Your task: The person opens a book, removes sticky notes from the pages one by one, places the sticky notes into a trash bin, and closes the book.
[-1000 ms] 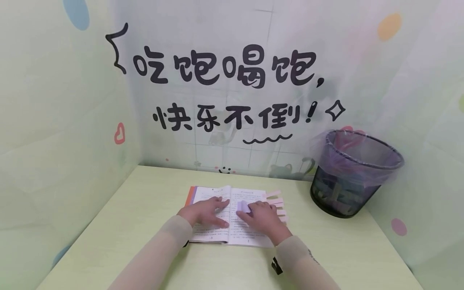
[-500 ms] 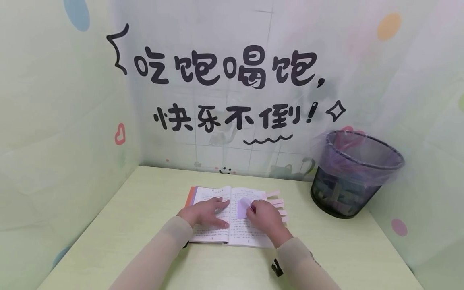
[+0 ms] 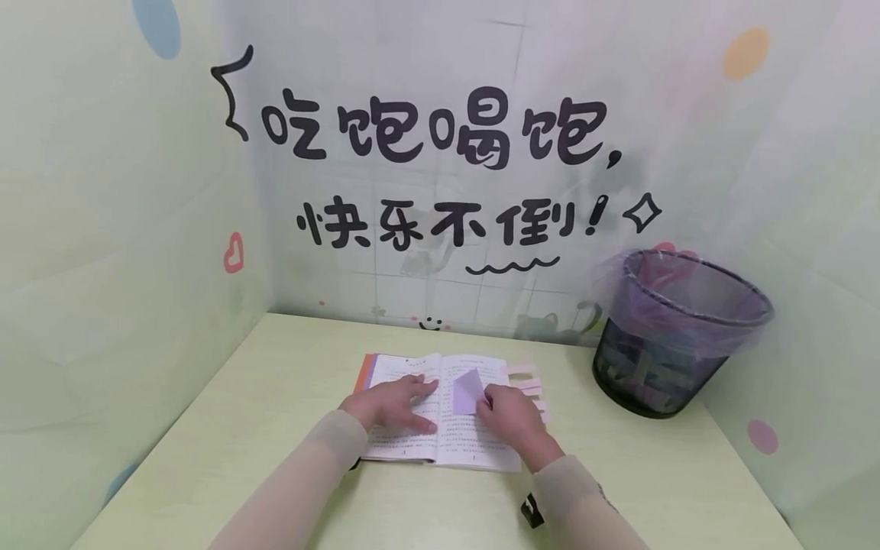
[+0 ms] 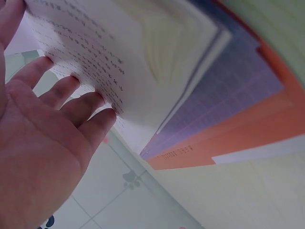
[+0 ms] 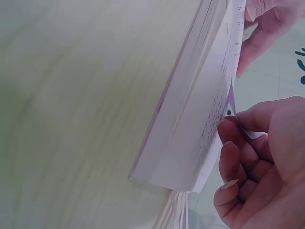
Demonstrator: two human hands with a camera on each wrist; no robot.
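An open book [image 3: 481, 443] lies on the table, its pages covered in printed text. My left hand [image 3: 395, 403] rests on the left page with fingers spread; in the left wrist view its fingertips touch the paper and an orange and purple cover flap [image 4: 238, 114] sticks out beyond the pages. Over the right page, my right hand [image 3: 516, 416] pinches a purple sticky note [image 3: 467, 393] by its right side, between thumb and index finger. In the right wrist view the note [image 5: 232, 102] shows as a thin curved strip near the page.
Several pale pink tabs [image 3: 528, 386] stick out from the book's right edge. A black mesh bin [image 3: 642, 367] with a purple plastic liner stands at the back right of the table [image 3: 227, 458]. Printed fabric walls [image 3: 440, 176] enclose the back and both sides.
My right hand has gone from covering the note to pinching its right side and drawing it rightward; more of the note shows, its top now pointed. My left hand stays on the left page.
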